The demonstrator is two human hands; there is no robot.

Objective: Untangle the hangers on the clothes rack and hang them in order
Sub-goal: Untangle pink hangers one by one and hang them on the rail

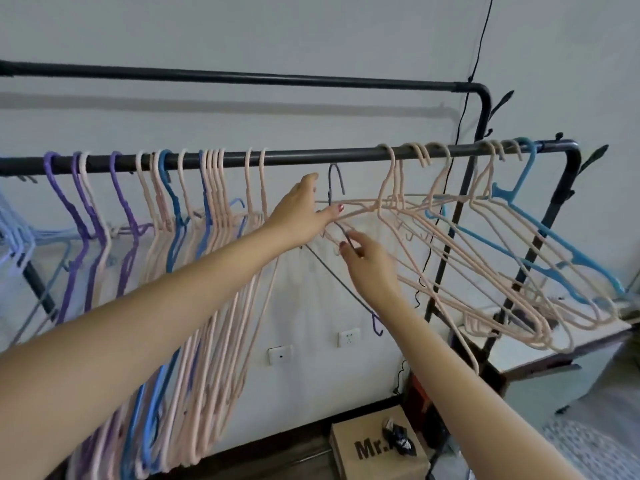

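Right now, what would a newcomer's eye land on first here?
Two bare arms reach to the middle of the front rail, where the left hand and right hand work at a dark hanger that is off the rail. Right of them, a tangle of pink hangers and a blue hanger splays out sideways. Left of them, the sorted hangers hang straight down in a row.

Seen under the lower black rail (311, 156): left hand (299, 216) reaching to the pink hangers' (450, 237) tangled shoulders, thumb out along a wire; right hand (367, 263) just below, fingers (346, 245) pinching a dark grey hanger (334, 188), its hook off the rail. Hung in a row at left, purple, blue and pink hangers (214, 188). On the floor, a cardboard box (377, 452).
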